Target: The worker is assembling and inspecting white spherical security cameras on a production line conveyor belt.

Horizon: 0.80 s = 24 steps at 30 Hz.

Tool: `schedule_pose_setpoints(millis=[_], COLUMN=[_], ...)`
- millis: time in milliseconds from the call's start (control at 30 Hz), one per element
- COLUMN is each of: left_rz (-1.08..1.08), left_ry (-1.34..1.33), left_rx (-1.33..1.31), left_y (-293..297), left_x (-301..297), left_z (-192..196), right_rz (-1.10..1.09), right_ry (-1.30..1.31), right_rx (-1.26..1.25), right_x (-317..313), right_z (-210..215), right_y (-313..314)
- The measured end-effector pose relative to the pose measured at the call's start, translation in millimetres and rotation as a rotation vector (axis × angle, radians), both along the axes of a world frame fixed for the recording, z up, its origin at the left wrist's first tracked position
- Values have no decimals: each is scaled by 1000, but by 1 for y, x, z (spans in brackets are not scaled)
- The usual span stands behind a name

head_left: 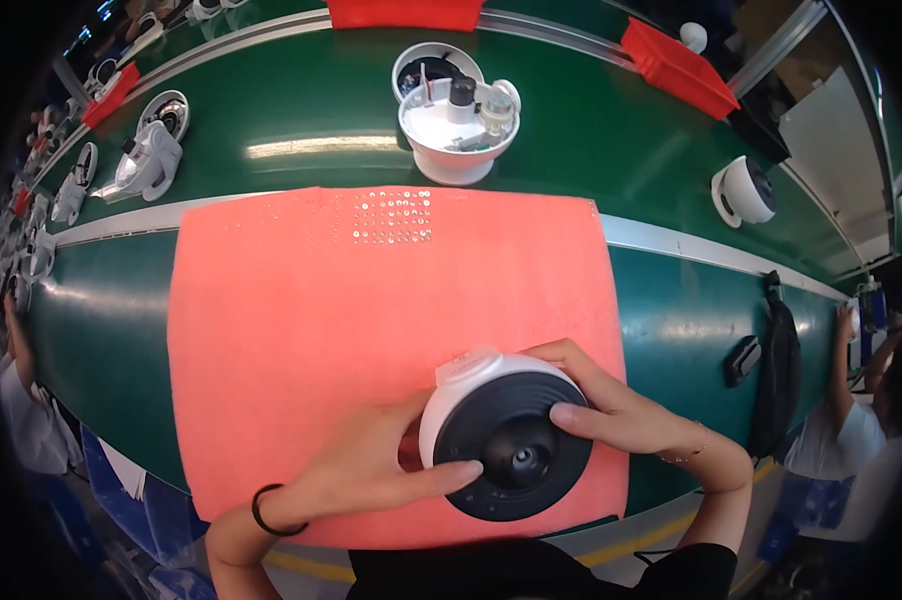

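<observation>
Both hands clasp a round white housing with a black face [511,448] at the near edge of the pink mat [301,330], the left hand [371,470] bracing its left side and the right hand [621,415] gripping its right rim, seemingly to steady it face-up.

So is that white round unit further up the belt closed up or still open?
Open. The white unit has no cover on top: small parts stand exposed inside its shell, unlike the black-faced dome held by both hands.

A green workbench [301,110] carries a pink mat [301,330] beneath the gripped spot, an open white housing [458,125] beyond it.
</observation>
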State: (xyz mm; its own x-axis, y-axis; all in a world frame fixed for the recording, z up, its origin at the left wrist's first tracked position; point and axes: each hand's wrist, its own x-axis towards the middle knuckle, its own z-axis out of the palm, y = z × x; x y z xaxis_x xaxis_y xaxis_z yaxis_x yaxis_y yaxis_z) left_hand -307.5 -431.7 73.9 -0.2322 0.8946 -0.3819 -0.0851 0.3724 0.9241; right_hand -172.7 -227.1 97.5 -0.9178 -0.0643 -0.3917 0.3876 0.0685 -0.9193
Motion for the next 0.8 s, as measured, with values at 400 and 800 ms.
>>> schedule_pose_setpoints(millis=[400,800], left_rz=[167,812], left_ry=[583,-567], left_rx=[423,1010], left_y=[-29,5], left_x=[-55,-145], left_z=[0,-28], right_rz=[-196,-442], right_ry=[480,860], right_rx=[452,324], right_x=[-79,-196], right_z=[-13,-27], right_y=[-44,-110])
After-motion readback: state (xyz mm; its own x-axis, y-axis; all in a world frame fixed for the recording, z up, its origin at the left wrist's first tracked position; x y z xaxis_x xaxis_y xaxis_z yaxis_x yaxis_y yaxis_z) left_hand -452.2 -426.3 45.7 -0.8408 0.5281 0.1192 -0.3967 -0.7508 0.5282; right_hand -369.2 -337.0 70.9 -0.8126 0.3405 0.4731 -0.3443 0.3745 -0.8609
